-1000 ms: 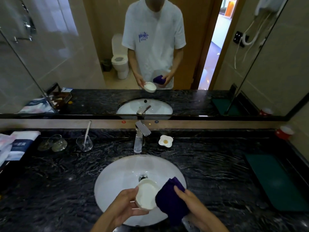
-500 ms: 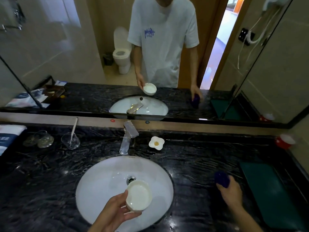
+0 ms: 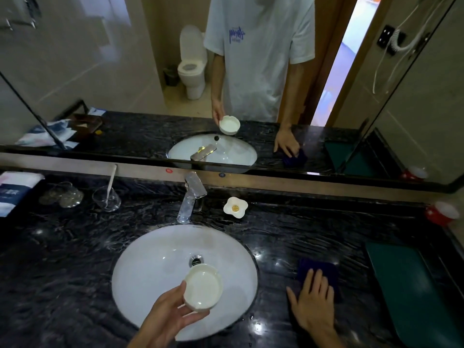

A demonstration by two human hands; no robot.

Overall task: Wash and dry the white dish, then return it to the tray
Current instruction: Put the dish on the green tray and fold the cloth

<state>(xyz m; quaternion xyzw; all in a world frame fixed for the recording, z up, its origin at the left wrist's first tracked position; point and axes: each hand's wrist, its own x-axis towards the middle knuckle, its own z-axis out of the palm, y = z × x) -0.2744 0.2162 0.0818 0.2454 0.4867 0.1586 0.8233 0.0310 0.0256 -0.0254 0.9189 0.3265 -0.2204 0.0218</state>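
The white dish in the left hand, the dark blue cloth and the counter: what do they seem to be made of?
White dish: probably glazed ceramic, judging by its smooth cream surface, thick scalloped rim and small glints. Plastic is possible.
Dark blue cloth: soft fabric, matte, lying flat under the right hand.
Counter: looks like polished dark stone with pale veins, with bright lamp reflections on it.

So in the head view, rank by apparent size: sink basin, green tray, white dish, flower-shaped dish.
1. Sink basin
2. Green tray, partly cut off by the frame, so unsure against the basin
3. White dish, nearer the camera
4. Flower-shaped dish, farther back
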